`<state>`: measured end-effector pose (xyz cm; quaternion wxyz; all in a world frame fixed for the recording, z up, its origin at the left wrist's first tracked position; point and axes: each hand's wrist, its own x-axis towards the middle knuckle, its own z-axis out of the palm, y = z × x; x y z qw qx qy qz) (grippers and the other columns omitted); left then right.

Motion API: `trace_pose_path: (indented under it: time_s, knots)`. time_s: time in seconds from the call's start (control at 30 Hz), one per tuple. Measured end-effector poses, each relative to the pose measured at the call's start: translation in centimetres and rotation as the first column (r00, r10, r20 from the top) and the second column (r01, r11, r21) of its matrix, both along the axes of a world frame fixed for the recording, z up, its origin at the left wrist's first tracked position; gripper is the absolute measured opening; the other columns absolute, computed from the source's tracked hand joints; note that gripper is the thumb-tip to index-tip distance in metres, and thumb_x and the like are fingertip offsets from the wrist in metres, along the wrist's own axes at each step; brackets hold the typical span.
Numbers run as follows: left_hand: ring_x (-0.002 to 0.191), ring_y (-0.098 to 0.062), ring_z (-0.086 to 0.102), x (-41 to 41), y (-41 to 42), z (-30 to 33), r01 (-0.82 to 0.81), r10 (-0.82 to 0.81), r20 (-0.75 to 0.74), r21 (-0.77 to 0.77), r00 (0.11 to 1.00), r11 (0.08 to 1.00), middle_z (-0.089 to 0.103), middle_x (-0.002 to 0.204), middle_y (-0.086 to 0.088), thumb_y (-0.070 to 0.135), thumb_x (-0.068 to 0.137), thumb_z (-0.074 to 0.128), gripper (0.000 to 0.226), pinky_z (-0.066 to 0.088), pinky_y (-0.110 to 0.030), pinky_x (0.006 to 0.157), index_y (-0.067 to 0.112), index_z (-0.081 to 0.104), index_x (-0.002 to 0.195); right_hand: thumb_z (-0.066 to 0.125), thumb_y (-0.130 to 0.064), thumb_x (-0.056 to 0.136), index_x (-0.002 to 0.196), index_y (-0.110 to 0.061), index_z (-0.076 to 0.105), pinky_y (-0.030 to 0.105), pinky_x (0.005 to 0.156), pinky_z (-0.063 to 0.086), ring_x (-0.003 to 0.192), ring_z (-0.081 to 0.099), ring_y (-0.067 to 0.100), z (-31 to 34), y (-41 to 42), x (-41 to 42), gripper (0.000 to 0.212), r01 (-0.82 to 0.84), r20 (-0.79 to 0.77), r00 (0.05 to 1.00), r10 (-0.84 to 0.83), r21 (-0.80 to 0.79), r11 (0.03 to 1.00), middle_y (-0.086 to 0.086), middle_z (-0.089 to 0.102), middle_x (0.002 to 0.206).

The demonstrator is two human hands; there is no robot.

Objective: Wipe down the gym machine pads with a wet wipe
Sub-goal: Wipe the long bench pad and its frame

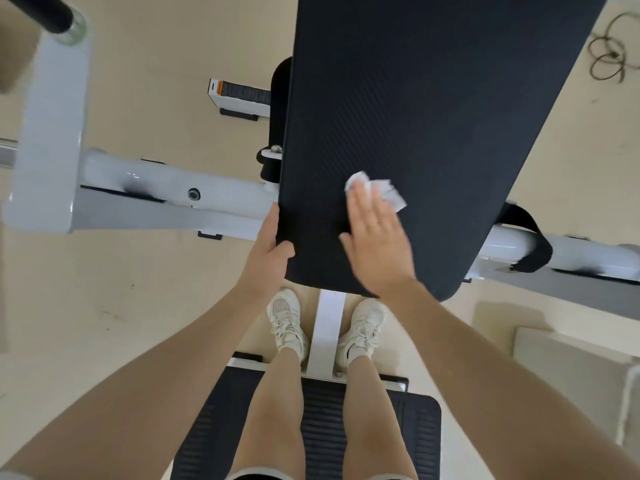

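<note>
Your right hand [375, 244] lies flat on the black pad [433, 116], fingers straight and together, pressing the white wet wipe [384, 190] against the surface. The wipe sits under your fingertips in the lower middle of the pad, crumpled, part of it sticking out past the fingers. Your left hand [268, 251] grips the pad's lower left edge, thumb on top, fingers curled under the side. The pad tilts over the white machine frame [166, 199], which runs left and right beneath it. You stand with white sneakers [287, 323] either side of a white bar [327, 334], just below the pad's near edge. A ribbed black footplate [322, 420] lies behind your legs. A tangled cable [609, 53] lies on the floor, top right.
</note>
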<state>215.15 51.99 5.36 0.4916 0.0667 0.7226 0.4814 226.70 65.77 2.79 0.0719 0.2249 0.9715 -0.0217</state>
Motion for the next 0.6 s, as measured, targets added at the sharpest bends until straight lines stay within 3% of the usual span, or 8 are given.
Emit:
trace_pose_path:
  time_s: [0.1,0.27,0.37,0.47,0.53,0.6]
  knots:
    - [0.139,-0.003,0.021,-1.2,-0.5,0.2,0.022,-0.021,0.074,-0.018,0.997,1.0,0.026,0.152,0.014,-0.007,0.081,0.026,0.075,0.018,-0.035,0.118,0.029,0.022,0.147,0.034,-0.031,0.098,0.147,-0.004,0.012,0.037,0.115,0.009,0.144,0.013,0.03,0.9,2.0,-0.4,0.061,0.153,-0.062,0.985,-0.159,-0.095,0.984,0.012,0.013,0.156]
    - [0.136,-0.009,0.032,-2.7,-1.5,0.7,-0.091,0.083,0.174,0.04,0.981,0.995,0.038,0.146,0.007,0.011,0.098,0.021,0.047,0.021,-0.038,0.116,0.022,0.033,0.142,0.028,-0.033,0.094,0.147,-0.002,0.014,0.04,0.116,0.012,0.144,0.01,0.032,1.0,-0.9,-4.7,0.063,0.285,-0.168,0.932,-0.322,-0.212,0.935,0.015,0.012,0.156]
    - [0.13,-0.008,0.039,-2.9,-1.9,0.5,-0.118,0.098,0.227,0.073,0.969,0.99,0.045,0.139,0.008,0.014,0.098,0.021,0.044,0.023,-0.039,0.115,0.02,0.04,0.137,0.033,-0.032,0.094,0.146,-0.002,0.015,0.039,0.115,0.012,0.143,0.014,0.032,0.6,-2.9,-6.8,0.063,0.157,-0.178,0.965,-0.19,-0.188,0.97,0.015,0.016,0.155]
    - [0.127,-0.005,0.042,-2.6,-2.3,0.2,-0.09,0.062,0.225,0.119,0.972,0.989,0.049,0.132,0.012,0.022,0.092,0.03,0.041,0.028,-0.037,0.112,0.026,0.044,0.131,0.025,-0.035,0.094,0.146,-0.001,0.012,0.038,0.116,0.008,0.143,0.017,0.03,-1.2,-5.7,-6.1,0.063,-0.08,-0.061,0.995,0.076,-0.069,0.994,0.013,0.018,0.155]
    - [0.126,-0.003,0.043,-2.3,-2.6,0.0,-0.085,0.052,0.22,0.142,0.974,0.986,0.052,0.13,0.012,0.032,0.082,0.034,0.046,0.031,-0.033,0.109,0.027,0.047,0.127,0.024,-0.036,0.095,0.145,-0.002,0.014,0.04,0.117,0.002,0.143,0.017,0.028,-2.8,-7.6,-3.8,0.061,-0.248,-0.005,0.969,0.248,-0.048,0.967,0.01,0.019,0.155]
    - [0.124,-0.004,0.045,-2.0,-2.6,-0.2,-0.098,0.068,0.196,0.144,0.978,0.985,0.052,0.129,0.009,0.029,0.089,0.034,0.042,0.032,-0.034,0.11,0.024,0.045,0.129,0.022,-0.036,0.095,0.145,-0.004,0.014,0.038,0.116,-0.002,0.142,0.013,0.023,-4.2,-8.5,-1.2,0.06,-0.353,0.007,0.935,0.354,-0.054,0.934,0.005,0.012,0.155]
